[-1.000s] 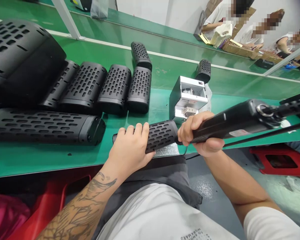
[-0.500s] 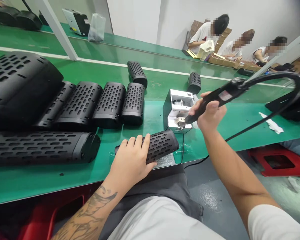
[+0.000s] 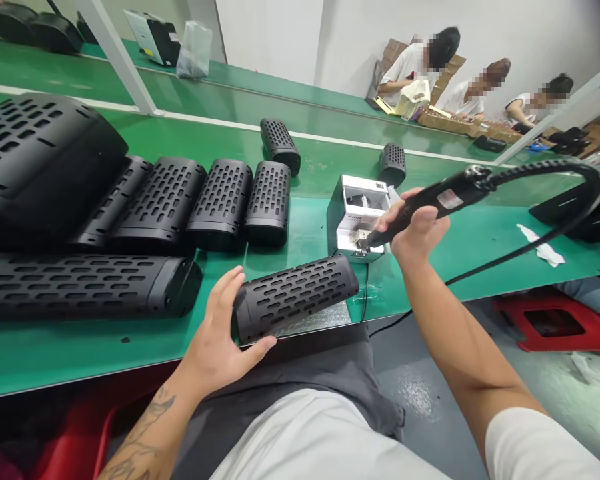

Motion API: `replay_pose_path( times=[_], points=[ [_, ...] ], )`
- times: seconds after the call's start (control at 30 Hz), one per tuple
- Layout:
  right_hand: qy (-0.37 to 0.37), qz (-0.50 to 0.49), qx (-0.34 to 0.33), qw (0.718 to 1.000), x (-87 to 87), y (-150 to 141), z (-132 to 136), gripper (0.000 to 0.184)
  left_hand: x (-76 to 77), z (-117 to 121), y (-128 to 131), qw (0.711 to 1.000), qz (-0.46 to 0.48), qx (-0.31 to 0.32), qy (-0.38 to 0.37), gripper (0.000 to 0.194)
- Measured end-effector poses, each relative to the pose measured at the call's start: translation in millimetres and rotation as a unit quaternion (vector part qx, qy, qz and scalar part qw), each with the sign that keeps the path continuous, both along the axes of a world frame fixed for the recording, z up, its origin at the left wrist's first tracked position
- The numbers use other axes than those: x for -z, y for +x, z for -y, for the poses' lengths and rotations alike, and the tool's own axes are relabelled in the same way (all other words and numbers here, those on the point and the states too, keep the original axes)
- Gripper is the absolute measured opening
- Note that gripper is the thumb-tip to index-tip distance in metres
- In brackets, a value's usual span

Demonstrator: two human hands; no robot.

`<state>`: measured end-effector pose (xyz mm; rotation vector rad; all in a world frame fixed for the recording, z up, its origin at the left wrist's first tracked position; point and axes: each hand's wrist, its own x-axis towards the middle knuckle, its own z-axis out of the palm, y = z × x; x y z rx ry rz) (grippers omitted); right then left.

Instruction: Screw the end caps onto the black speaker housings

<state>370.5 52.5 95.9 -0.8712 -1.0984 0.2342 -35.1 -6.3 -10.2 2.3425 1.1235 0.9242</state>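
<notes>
My right hand point(image 3: 416, 230) is closed around a black electric screwdriver point(image 3: 437, 200), whose cable loops off to the right. The driver's tip end is at the metal outlet of a white and grey screw feeder point(image 3: 361, 207); the bit itself is too small to make out. In front of me a black slotted housing point(image 3: 297, 293) lies on its side, slightly slanted, near the bench's front edge. My left hand point(image 3: 220, 340) is at its left end, fingers and thumb spread apart around that end. Whether the fingertips press on it, I cannot tell.
Several similar slotted housings point(image 3: 224, 200) stand at the left, with a larger one point(image 3: 45, 167) and a long lying one point(image 3: 80, 287). Two more are behind on the green bench point(image 3: 300, 220). A red stool point(image 3: 555, 323) is at right. People work at the far right.
My left hand has slid off the housing's top to its left end and spread its fingers. The housing stays nearly in place. The screwdriver remains at the feeder, a touch lower.
</notes>
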Motion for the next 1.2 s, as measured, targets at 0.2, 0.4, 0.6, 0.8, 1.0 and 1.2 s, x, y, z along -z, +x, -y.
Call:
replay_pose_path(
  times=[0.2,0.4,0.6,0.8,1.0,1.2],
  points=[
    [-0.043,0.017,-0.005,0.999,2.1,0,-1,0.074,15.7,-3,6,0.998,0.027,0.001,-0.048,0.118],
    [-0.009,-0.004,-0.021,1.0,-6.9,-6,14,0.067,23.5,-5,7,0.998,0.048,0.009,-0.035,0.118],
    [0.029,-0.036,-0.137,0.989,-47.8,-41,68,0.062,31.7,-10,8,0.996,0.08,0.031,-0.003,0.128],
    [-0.097,-0.028,-0.316,0.943,-59.5,-94,115,0.051,33.9,-9,9,0.996,0.084,0.026,0.003,0.128],
    [-0.043,-0.042,-0.354,0.933,-24.6,-116,81,0.056,38.9,-8,11,0.996,0.086,0.025,0.01,0.127],
    [-0.108,-0.061,-0.383,0.915,-26.2,-121,64,0.055,43.0,-9,14,0.996,0.083,0.023,0.018,0.136]
  ],
)
